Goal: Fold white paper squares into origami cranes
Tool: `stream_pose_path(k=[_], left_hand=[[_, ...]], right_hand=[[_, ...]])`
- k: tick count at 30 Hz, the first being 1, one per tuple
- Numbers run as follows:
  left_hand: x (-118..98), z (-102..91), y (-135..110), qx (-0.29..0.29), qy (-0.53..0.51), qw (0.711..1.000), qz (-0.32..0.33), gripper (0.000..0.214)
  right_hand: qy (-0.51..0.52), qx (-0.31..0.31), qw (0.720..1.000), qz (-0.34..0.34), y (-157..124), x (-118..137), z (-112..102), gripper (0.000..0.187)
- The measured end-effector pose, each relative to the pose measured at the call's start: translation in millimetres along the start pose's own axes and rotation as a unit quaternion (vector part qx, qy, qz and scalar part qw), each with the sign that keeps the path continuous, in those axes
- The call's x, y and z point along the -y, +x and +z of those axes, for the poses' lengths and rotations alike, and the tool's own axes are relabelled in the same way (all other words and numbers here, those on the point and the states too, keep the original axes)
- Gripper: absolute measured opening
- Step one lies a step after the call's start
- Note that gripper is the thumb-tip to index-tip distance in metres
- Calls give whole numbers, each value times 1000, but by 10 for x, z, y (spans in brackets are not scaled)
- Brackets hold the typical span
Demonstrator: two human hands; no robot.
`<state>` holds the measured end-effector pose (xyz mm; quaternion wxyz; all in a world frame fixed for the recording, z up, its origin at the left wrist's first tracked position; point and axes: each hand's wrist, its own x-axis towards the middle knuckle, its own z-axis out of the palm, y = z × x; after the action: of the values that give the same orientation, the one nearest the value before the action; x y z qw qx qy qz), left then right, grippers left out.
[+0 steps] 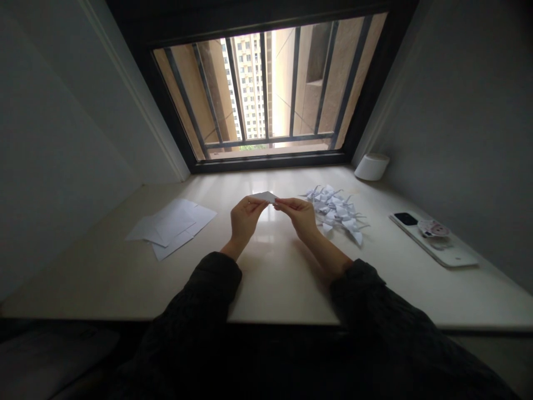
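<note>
A small piece of folded white paper point(265, 196) is held up above the sill, its top edge coming to a low peak. My left hand point(245, 218) pinches it from the left side, thumb and fingers closed on the lower edge. From the right, my right hand point(298, 214) grips the other end between thumb and fingers. The fingertips of both hands nearly meet at the paper's lower edge. Just beyond my right hand lies a pile of folded white paper cranes point(333, 208), partly hidden by that hand.
Loose white paper sheets point(177, 222) overlap on the left of the pale sill point(275, 289). A phone point(435, 240) with a cartoon grip lies at the right. A white cylinder point(372, 166) stands in the back right corner, near the barred window point(266, 89).
</note>
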<state>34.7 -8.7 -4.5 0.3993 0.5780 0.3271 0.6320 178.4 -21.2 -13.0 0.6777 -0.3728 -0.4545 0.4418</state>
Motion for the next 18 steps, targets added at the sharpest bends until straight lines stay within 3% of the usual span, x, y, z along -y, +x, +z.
stream_pose_path(k=[18], left_hand=[[-59, 21, -20, -4, -6, 1000, -27, 35]], right_hand=[[9, -14, 1000, -5, -2, -14, 18, 31]])
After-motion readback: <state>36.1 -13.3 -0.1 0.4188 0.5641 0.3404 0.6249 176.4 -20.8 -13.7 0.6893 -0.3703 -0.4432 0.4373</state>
